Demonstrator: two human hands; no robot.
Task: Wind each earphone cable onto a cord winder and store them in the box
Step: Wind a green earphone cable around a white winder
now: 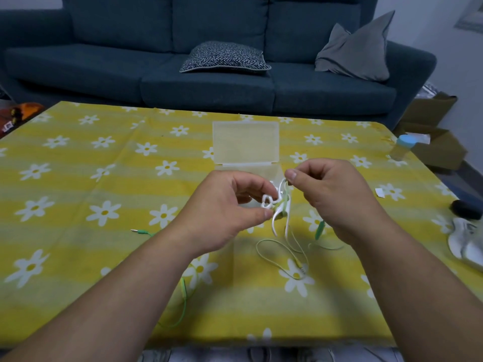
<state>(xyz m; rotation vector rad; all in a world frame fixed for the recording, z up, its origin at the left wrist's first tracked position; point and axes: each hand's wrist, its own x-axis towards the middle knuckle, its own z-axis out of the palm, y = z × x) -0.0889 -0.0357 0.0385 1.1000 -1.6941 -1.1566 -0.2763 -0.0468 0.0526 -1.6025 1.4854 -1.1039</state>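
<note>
Just in front of the open clear box [245, 142], my left hand [230, 205] pinches what looks like a green cord winder [281, 205]. My right hand [332, 194] pinches the white earphone cable [277, 218] above it. I judge the hanging slack could snag the green cable [320, 228] beneath and loosen the turns.

Left hand [222, 207] and right hand [332, 194] partly hide the box [245, 142].

White earphone cable [273, 223] dangles, seemingly tangled, before open clear box [245, 142].
</note>
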